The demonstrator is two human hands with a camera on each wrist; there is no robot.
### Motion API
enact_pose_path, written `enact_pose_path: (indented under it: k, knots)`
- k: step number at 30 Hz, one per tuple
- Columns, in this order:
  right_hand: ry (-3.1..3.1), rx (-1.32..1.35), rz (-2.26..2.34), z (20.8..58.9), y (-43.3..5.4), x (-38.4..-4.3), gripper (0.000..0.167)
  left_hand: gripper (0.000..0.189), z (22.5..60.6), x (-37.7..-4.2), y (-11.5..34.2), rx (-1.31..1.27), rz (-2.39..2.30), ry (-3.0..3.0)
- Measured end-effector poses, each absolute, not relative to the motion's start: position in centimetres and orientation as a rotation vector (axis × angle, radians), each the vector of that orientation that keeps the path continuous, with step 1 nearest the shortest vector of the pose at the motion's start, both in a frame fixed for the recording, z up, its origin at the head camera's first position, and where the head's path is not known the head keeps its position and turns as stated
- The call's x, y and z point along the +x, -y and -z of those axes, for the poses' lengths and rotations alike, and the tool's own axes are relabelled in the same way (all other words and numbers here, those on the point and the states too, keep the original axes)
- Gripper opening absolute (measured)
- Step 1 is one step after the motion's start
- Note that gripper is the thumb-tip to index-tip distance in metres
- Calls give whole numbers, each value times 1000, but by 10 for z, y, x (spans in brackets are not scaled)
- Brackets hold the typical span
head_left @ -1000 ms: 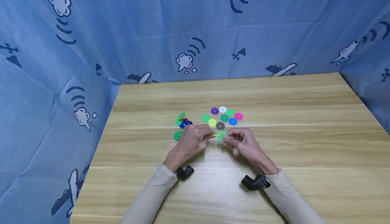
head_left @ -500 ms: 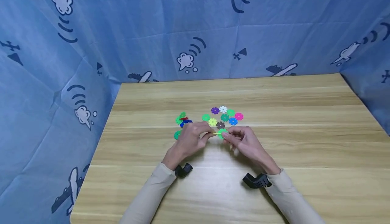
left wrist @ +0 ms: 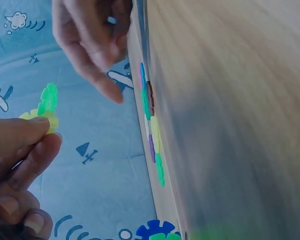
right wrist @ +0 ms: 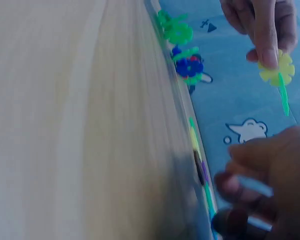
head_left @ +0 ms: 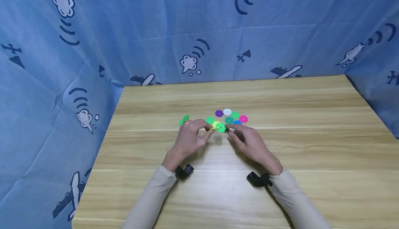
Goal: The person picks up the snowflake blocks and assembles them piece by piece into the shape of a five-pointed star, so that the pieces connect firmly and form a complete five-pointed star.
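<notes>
My left hand (head_left: 189, 137) pinches a yellow snowflake disc (right wrist: 270, 76) between thumb and forefinger, raised above the table. A bright green snowflake disc (head_left: 221, 127) is slotted into the yellow one at an angle, clearest in the right wrist view. Just right of this pair, my right hand (head_left: 254, 145) has its fingers spread apart and holds nothing. Its fingertips hover close to the brown disc (left wrist: 150, 95), which they partly cover in the head view.
Loose discs lie flat beyond the hands, among them purple (head_left: 219, 113), white (head_left: 227, 112) and pink (head_left: 243, 118). Joined green pieces (right wrist: 179, 32) and a blue-and-green cluster (right wrist: 189, 65) sit left, partly behind the left hand in the head view. A blue patterned curtain (head_left: 212, 31) surrounds the table.
My right hand has let go of the green disc, which stays attached to the yellow one. The left hand has moved slightly forward and left with the pair.
</notes>
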State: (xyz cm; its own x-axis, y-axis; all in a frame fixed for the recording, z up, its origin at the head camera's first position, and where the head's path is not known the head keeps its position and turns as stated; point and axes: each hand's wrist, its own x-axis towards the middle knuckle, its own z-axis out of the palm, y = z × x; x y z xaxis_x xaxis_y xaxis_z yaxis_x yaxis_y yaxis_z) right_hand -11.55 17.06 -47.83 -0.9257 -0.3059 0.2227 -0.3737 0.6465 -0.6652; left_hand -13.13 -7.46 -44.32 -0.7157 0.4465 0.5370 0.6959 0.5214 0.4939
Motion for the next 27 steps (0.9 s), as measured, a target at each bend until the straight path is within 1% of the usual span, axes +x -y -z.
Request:
enact_pose_path:
  k: [3, 8, 15, 18, 22, 27]
  knots:
    - [2809, 583, -1085, 481, -167, -120, 41, 6, 442, -132, 75, -937, 1010, 2437]
    - [2798, 559, -1038, 488, -163, -129, 43, 5, 442, -131, 74, -939, 1047, 2448]
    - [2801, 502, -1076, 492, -163, -132, 30, 5, 447, -130, 72, -946, 1042, 2461]
    - [2800, 433, -1200, 492, -164, -131, 25, 5, 447, -130, 72, -937, 1046, 2460]
    - [2791, 334, -1387, 488, -167, -130, 23, 4, 446, -129, 73, -920, 1033, 2464]
    - [2774, 317, -1524, 476, -172, -128, 15, 4, 444, -130, 74, -913, 1013, 2470]
